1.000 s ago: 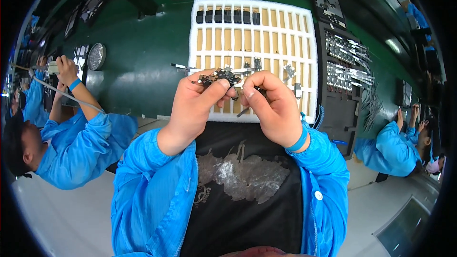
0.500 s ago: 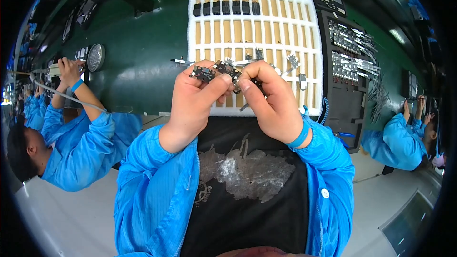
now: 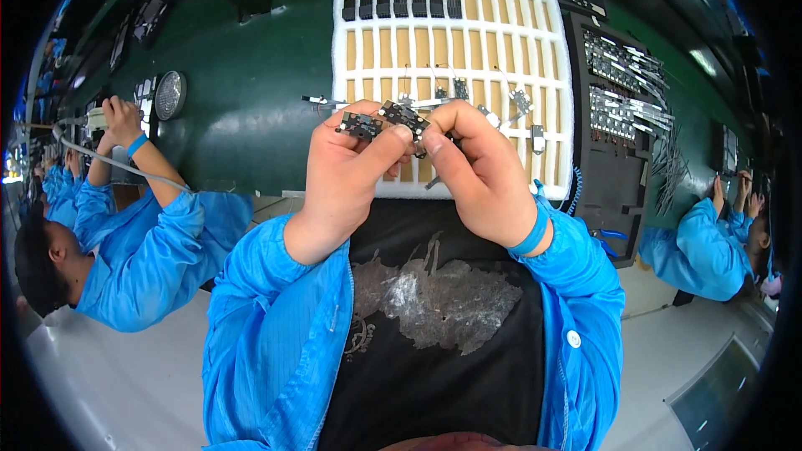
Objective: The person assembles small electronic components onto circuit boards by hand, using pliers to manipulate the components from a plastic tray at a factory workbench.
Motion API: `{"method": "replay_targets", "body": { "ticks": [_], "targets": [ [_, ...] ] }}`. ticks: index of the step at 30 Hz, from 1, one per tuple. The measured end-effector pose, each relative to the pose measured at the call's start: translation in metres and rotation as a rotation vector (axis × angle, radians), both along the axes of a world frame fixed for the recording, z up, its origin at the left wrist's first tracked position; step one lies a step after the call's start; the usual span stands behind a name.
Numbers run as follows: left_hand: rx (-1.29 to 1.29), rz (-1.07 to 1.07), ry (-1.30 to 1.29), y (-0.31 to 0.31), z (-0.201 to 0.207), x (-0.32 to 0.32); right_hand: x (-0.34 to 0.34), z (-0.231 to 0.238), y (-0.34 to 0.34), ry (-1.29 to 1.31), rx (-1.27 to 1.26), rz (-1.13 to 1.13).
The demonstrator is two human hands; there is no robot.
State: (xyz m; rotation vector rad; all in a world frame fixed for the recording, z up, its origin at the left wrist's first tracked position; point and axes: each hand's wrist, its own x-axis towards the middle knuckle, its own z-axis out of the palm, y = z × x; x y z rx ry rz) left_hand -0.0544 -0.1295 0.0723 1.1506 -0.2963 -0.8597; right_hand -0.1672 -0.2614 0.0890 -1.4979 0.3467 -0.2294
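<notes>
My left hand [image 3: 342, 175] is closed around a small black circuit board, gripped between thumb and fingers. The board shows as two populated sections, a left one [image 3: 359, 125] and a right one [image 3: 404, 117]; I cannot tell whether they are joined. At the board's right end, my right hand [image 3: 489, 175] pinches with thumb and forefinger, and its fingertips hide the spot they hold. Both hands are over the near part of a white foam tray [image 3: 563, 108] with tan-bottomed slots. Loose small boards with thin wires, among them one board [image 3: 521, 101], lie on the tray behind my hands.
Several black blocks [image 3: 401, 6] fill slots in the tray's back row. To the right, a dark tray [image 3: 614, 188] holds rows of boards with ribbon cables [image 3: 622, 113] and blue-handled pliers [image 3: 614, 238]. Co-workers in blue sit at the left [image 3: 138, 259] and right [image 3: 702, 242].
The view has shifted slightly, so the tray sits a little further right. Both hands keep nearly the same grip, with the right fingertips still at the board's right end.
</notes>
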Motion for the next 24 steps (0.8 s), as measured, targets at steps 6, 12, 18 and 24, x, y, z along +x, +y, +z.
{"method": "replay_targets", "body": {
  "ticks": [6,12,18,24],
  "targets": [
    [0.039,-0.019,-0.057,0.002,-0.003,0.0,0.0,0.002,0.0,0.02,0.079,-0.005],
    [0.026,0.053,-0.016,-0.002,0.001,-0.005,0.002,0.0,0.004,-0.017,0.08,-0.036],
    [-0.03,0.1,-0.087,-0.002,-0.005,-0.009,0.004,-0.001,0.009,-0.071,0.119,-0.055],
    [-0.071,0.108,-0.162,-0.003,-0.009,-0.01,0.004,-0.005,0.01,-0.085,0.083,-0.065]
  ]
}}
